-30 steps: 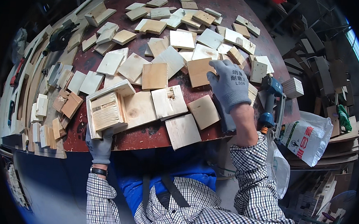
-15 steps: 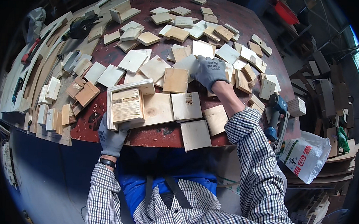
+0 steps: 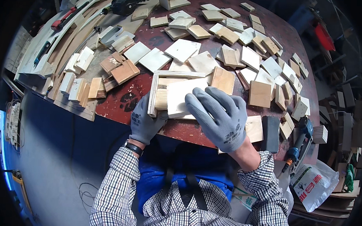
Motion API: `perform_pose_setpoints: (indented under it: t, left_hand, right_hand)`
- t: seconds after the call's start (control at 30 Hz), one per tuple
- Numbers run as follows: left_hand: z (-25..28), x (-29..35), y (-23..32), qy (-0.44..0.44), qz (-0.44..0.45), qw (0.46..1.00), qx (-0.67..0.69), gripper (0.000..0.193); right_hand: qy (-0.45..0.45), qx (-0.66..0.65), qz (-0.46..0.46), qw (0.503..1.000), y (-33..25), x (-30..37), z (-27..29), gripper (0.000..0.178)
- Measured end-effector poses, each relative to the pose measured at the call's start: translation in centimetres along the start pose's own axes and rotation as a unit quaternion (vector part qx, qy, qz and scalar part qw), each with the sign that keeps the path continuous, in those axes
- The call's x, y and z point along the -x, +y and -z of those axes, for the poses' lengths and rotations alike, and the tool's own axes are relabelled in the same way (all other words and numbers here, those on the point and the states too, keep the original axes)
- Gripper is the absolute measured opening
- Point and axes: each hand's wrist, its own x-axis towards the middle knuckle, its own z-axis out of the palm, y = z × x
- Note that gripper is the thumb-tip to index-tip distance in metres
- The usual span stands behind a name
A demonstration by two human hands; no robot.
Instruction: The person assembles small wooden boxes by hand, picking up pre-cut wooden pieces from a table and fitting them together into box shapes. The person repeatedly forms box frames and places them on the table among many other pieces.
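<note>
the right grip [image 3: 221, 118], in a gray glove, holds a pale square board [image 3: 180, 96] by its right side, over a wooden frame [image 3: 153, 96]. the left grip [image 3: 145, 120], gloved alike, clasps the frame at its lower left corner, its fingertips hidden. frame and board are at the front of the red-brown desk [image 3: 180, 131]; loose boards [image 3: 260, 94] lie scattered beyond, and a blue tool [image 3: 306, 127] rests at the right.

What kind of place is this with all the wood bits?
Probably a woodworking shop: small wooden pieces lie scattered over a dark red table, with a blue tool near its right edge and long boards at left.
</note>
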Motion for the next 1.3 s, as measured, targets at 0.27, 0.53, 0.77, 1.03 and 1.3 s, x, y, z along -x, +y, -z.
perform_pose_setpoints:
  t: [0.27, 0.53, 0.77, 1.03, 1.3]
  left_hand:
    - [0.3, -1.0, 1.2, 0.014, -0.032, 0.999, -0.016, 0.055]
    - [0.2, -0.2, 0.5, -0.015, 0.001, 1.000, -0.013, 0.065]
    - [0.1, -0.3, 0.3, -0.012, -0.003, 1.000, 0.008, 0.068]
    - [-0.1, 0.0, -0.7, 0.010, 0.003, 0.999, 0.038, 0.053]
    - [-0.8, 0.1, -1.9, 0.011, -0.027, 0.998, 0.059, 0.048]
  right_hand:
    - [-0.104, -0.122, -0.079, 0.984, -2.9, 0.0, -4.1, 0.056]
    - [-0.122, -0.147, -0.098, 0.977, -1.8, -2.9, -4.6, 0.061]
    - [-0.157, -0.142, -0.086, 0.974, -1.8, -2.6, -6.2, 0.065]
    - [-0.106, -0.160, -0.097, 0.977, -1.8, -2.4, -7.4, 0.066]
    - [-0.116, -0.186, -0.094, 0.971, -0.7, -4.0, -6.1, 0.037]
